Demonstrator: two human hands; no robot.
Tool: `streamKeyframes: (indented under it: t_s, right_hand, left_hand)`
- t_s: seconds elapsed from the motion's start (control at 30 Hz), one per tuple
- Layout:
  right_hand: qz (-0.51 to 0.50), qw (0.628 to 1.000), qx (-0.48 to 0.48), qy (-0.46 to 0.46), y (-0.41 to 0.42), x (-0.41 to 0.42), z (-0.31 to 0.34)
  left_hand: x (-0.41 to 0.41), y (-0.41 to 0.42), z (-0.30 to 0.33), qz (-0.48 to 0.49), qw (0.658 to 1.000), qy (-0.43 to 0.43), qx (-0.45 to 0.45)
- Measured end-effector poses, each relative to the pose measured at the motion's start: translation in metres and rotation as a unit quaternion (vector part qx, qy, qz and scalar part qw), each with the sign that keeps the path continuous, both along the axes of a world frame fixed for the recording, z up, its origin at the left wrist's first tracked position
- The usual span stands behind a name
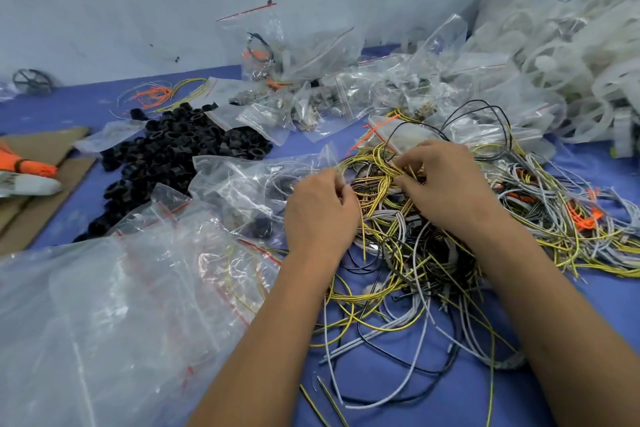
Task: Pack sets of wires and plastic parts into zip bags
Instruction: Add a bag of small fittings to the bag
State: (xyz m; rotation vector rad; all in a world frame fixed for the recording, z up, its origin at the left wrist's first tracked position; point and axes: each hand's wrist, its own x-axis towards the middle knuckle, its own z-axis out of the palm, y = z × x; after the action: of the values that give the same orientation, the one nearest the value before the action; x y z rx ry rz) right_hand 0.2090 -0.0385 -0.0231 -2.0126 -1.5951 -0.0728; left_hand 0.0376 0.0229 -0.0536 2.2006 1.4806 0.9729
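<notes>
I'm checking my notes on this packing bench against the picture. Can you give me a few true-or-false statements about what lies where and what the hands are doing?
1. Both hands, left hand and right hand, pinch yellow-and-black striped wires. True.
2. The heap of black plastic rings lies right of the hands. False: it lies to their left.
3. The tabletop is a blue cloth surface. True.
4. The clear zip bags with red seal strips are stacked on brown cardboard. False: they lie on the blue surface, nearer than the cardboard.

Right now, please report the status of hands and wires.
Left hand and right hand both pinching yellow wires. Zip bag lying beside. Tangled wire pile underneath.
</notes>
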Motion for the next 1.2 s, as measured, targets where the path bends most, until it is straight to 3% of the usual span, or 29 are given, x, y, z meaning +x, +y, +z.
streamKeyframes:
  t_s: [0.13, 0.27, 0.4, 0.63, 0.8, 0.9, 0.97, 1.07, 1.13, 1.2]
  right_hand:
    - [-0.037, 0.999, 0.037, 0.016, 0.000, 0.000, -0.002]
    - [-0.081, 0.993, 0.079, 0.025, 0.000, 0.002, -0.002]
    - [-0.089, 0.992, 0.081, 0.036, -0.001, 0.002, -0.003]
    - [-0.094, 0.992, 0.066, 0.053, -0.002, 0.001, -0.001]
    - [-0.100, 0.991, 0.061, 0.067, -0.003, 0.000, 0.001]
    - [-0.100, 0.991, 0.048, 0.071, -0.003, 0.000, 0.001]
    - [-0.099, 0.992, 0.047, 0.066, -0.003, 0.002, 0.001]
    - [-0.032, 0.988, 0.119, 0.093, -0.003, -0.003, 0.005]
    - [0.046, 0.973, 0.157, 0.160, -0.004, -0.010, 0.011]
    - [0.098, 0.965, 0.156, 0.188, -0.004, -0.015, 0.014]
  left_hand:
    - [0.000, 0.001, 0.000, 0.012, 0.999, -0.018, 0.026]
    - [0.004, 0.000, 0.000, -0.091, 0.992, -0.030, 0.085]
    - [0.008, 0.000, -0.010, -0.125, 0.989, 0.045, 0.065]
    - [0.007, 0.003, -0.010, -0.132, 0.990, 0.028, 0.043]
    - [0.005, 0.001, -0.001, -0.115, 0.987, -0.074, 0.083]
    - [0.001, 0.002, 0.002, -0.094, 0.976, -0.182, 0.067]
    - [0.000, 0.002, 0.007, -0.118, 0.938, -0.325, -0.034]
    - [-0.002, 0.005, 0.018, -0.183, 0.799, -0.528, -0.222]
    - [-0.004, 0.006, 0.021, -0.218, 0.712, -0.593, -0.307]
    - [-0.007, 0.006, 0.021, -0.241, 0.679, -0.605, -0.339]
